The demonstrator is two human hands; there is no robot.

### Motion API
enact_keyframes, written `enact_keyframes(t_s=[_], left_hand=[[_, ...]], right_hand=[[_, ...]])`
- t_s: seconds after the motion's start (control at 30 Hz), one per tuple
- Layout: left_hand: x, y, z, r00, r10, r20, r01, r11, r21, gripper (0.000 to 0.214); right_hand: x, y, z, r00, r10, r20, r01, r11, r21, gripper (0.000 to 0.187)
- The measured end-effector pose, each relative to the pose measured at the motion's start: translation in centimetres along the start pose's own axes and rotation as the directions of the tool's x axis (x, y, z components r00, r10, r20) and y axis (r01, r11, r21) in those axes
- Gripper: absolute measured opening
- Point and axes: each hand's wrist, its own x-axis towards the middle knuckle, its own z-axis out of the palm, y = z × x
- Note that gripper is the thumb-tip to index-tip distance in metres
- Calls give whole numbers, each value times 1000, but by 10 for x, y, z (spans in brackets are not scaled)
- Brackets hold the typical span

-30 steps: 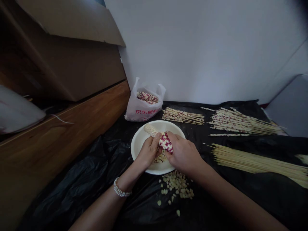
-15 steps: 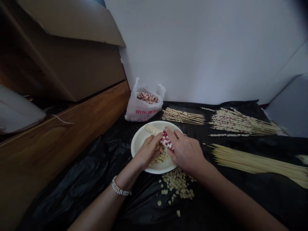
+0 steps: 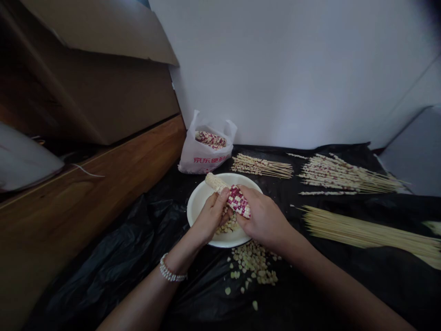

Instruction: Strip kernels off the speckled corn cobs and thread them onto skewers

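A corn cob (image 3: 231, 195) with red and white kernels is held over a white plate (image 3: 200, 202); its far end is stripped bare. My right hand (image 3: 265, 219) is wrapped round the cob's near, kernel-covered end. My left hand (image 3: 210, 217) grips the cob's middle, thumb pressed on the kernels. Loose kernels (image 3: 231, 225) lie in the plate under my hands. A pile of pale kernels (image 3: 254, 265) lies on the black plastic sheet (image 3: 144, 257) just in front of the plate.
A white plastic bag (image 3: 206, 156) holding more corn stands behind the plate. Kernel-threaded skewers (image 3: 262, 166) lie beyond, with a larger bunch of threaded skewers (image 3: 341, 177) at the right. Bare bamboo skewers (image 3: 365, 232) lie at right. A wooden ledge (image 3: 86, 193) and cardboard box (image 3: 103, 69) flank the left.
Both hands have twisted the cob slightly, so more of its red-and-white side shows. Hands and cob stay over the plate.
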Motion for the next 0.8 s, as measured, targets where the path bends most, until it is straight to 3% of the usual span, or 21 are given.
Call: enact_keyframes(t_s=[0.3, 0.5, 0.67, 0.8], left_hand=[[1, -3, -1, 998, -10, -65, 11, 1000, 8, 53], [5, -6, -6, 999, -16, 40, 17, 1000, -7, 48], [3, -2, -3, 999, 3, 43, -2, 1000, -16, 53], [1, 2, -1, 998, 25, 66, -24, 1000, -8, 48]], right_hand=[[2, 2, 4, 1000, -2, 16, 1, 998, 67, 40], [4, 5, 0, 1000, 1, -1, -1, 996, 91, 42], [3, 4, -1, 1000, 3, 3, -3, 1000, 11, 55], [4, 7, 0, 1000, 0, -7, 0, 999, 46, 52]])
